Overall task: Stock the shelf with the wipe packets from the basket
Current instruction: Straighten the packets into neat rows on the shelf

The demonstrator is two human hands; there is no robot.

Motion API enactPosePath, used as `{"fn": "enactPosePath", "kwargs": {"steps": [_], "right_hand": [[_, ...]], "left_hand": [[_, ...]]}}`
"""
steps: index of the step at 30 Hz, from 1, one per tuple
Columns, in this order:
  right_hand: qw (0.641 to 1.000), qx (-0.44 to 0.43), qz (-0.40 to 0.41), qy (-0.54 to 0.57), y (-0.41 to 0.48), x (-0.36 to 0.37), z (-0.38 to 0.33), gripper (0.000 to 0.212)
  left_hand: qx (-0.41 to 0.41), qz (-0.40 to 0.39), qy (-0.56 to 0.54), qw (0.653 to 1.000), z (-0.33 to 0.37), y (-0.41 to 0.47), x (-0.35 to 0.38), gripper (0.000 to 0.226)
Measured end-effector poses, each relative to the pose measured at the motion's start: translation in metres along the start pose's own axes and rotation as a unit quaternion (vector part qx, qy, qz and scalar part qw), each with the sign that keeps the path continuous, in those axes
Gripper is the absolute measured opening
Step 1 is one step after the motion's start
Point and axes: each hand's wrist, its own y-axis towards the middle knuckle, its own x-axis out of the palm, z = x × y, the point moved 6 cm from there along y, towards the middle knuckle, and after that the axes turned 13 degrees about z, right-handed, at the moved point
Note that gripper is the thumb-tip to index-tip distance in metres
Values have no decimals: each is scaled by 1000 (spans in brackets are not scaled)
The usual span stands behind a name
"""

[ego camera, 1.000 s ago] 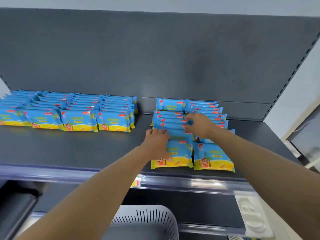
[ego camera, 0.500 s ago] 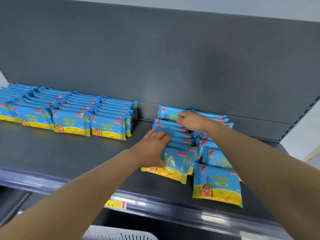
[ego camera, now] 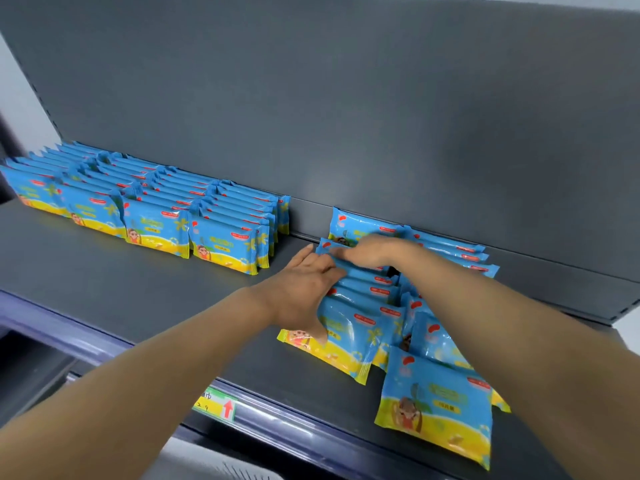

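Note:
Blue and yellow wipe packets lie in overlapping rows on the dark grey shelf [ego camera: 138,299]. A neat block of packets [ego camera: 156,209] fills the left part. On the right are two looser rows [ego camera: 367,306]. My left hand [ego camera: 301,289] rests flat with straight fingers on the left side of the left loose row, thumb on the front packet [ego camera: 346,344]. My right hand [ego camera: 367,252] lies over the back packets of that row, fingers pointing left. A front packet [ego camera: 436,407] of the right row lies near the shelf edge.
The grey back panel [ego camera: 346,116] rises behind the packets. A price label [ego camera: 216,403] with a red arrow sits on the shelf's front rail. A sliver of the white basket [ego camera: 239,472] shows at the bottom edge. Bare shelf lies between the two groups of packets.
The view has tilted and come closer to the shelf. My right hand has moved toward the back of the left loose row. My left hand has slid further back along that row's side.

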Motion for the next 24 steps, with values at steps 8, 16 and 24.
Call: {"fn": "enactPosePath", "kwargs": {"steps": [8, 16, 24], "right_hand": [[999, -4, 15, 33, -1, 2, -2, 87], [989, 4, 119, 83, -4, -18, -7, 66], [980, 2, 195, 30, -11, -33, 5, 72]], "left_hand": [[7, 50, 13, 999, 2, -2, -6, 92], [7, 105, 66, 992, -2, 0, -7, 82], [-36, 147, 122, 981, -16, 16, -5, 66]]}}
